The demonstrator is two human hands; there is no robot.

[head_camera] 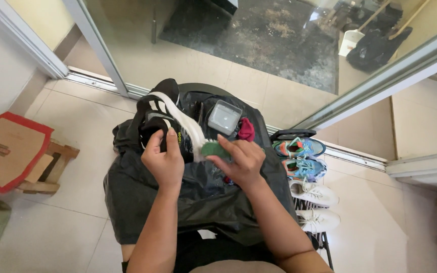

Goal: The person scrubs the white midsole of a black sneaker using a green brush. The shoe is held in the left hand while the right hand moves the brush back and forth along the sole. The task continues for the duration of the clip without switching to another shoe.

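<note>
The black shoe (163, 119) with its white sole sits in your left hand (164, 161), fingers curled round its side and thumb pressed flat on the upper. Just right of those fingers, your right hand (238, 161) pinches a green pad (214, 149) against the sole. A clear tub (224, 117) and red cloth (246, 130) lie just beyond your right fingertips, on a black bag (203, 197). Further right stands a rack (299, 134) of shoes (313, 193).

Home entryway: shoe rack (309, 194), sliding door (218, 45)
</note>
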